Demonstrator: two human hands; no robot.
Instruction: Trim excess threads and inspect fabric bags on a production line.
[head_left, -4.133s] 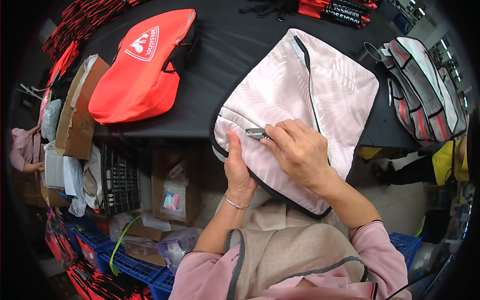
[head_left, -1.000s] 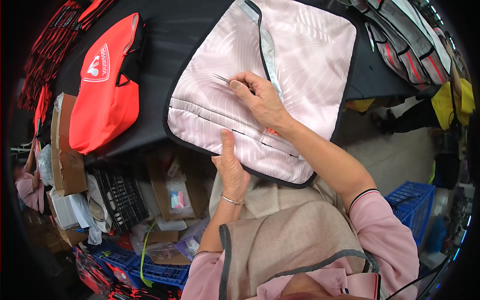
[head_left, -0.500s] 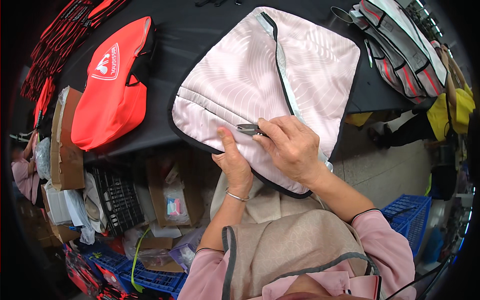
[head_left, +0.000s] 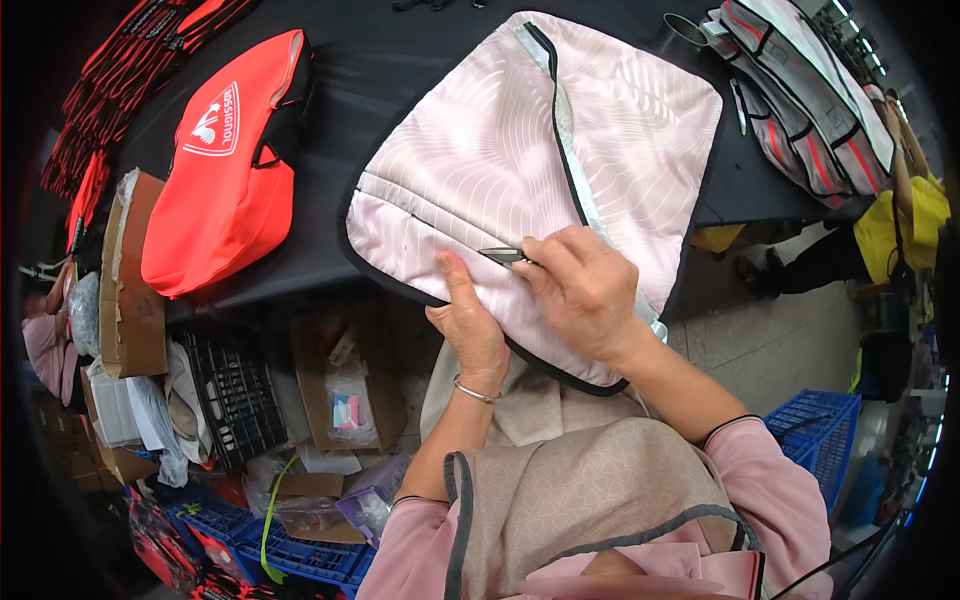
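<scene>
A pale pink patterned fabric piece (head_left: 440,150) with black bound edges and a zip (head_left: 557,110) lies over the table's near edge. My left hand (head_left: 468,330) pinches its lower border, thumb on top, other fingers hidden underneath. In my right hand (head_left: 588,290) is a pair of small thread snips (head_left: 503,255), its blades close together and pointing left. The tips rest at or just above the fabric, close to a seam running across the lower left panel. Whether a thread lies between the blades is too small to tell.
A red-orange bag (head_left: 225,190) lies to the left on the black table (head_left: 345,70). Grey bags with red stripes (head_left: 800,110) are piled at the far right, beside a metal cup (head_left: 683,32). Cardboard boxes (head_left: 135,280) and blue crates (head_left: 815,440) stand below. A person in yellow (head_left: 900,225) is at right.
The snips' blades have come together and shifted slightly right. My left hand keeps its hold, and the fabric has barely moved.
</scene>
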